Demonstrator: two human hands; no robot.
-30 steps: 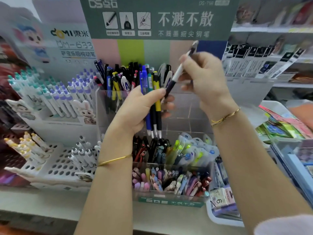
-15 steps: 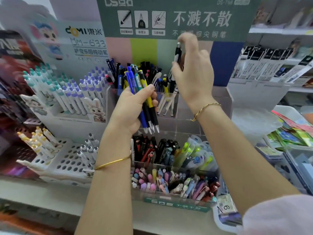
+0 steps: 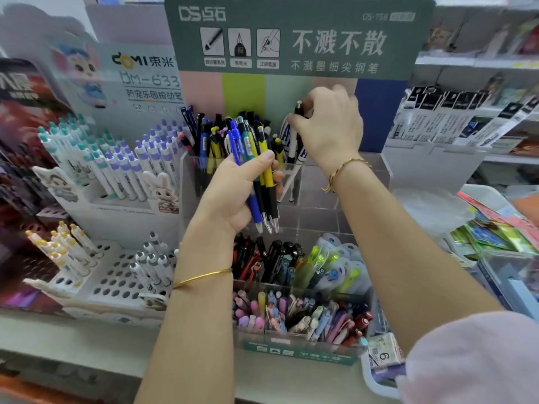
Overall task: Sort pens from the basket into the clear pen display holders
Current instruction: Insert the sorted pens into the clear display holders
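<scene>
**Entry: one white pen going into the top tier**

Near. Grey shop shelf [image 3: 73,339], front edge along the bottom of view. On it, centre, stands the three-tier clear acrylic pen display holder [image 3: 361,176]. The front tier is packed with pastel pens [image 3: 291,316]. The middle tier has black and red pens [image 3: 262,258] at its left and translucent green pens [image 3: 323,263] at its right. A white-rimmed tray [image 3: 376,383] sits at the shelf's right front edge; cannot tell if it is the basket.

Mid. Left hand [image 3: 230,196]: forearm rises from the shelf edge, fingers and thumb wrapped round a bundle of blue, teal, yellow and black click pens [image 3: 264,199]. Tips point down. The bundle hangs above the middle tier, just in front of the top tier.

Far. Right hand [image 3: 329,129]: wrist bent down, back of hand to camera, fingertips pinching a black-capped white pen [image 3: 298,107] by its upper end. The pen is upright, its lower part among other white pens, just right of the crowded mixed-pen compartment [image 3: 215,135]. Whether its tip is seated is hidden. Green header card [image 3: 291,39] behind.

Judgement. Step in hand: placing one pen. Next: release the pinch, then take a pen from the bundle and match it to a compartment. The bundle is mixed, so each pen needs its own check.
</scene>
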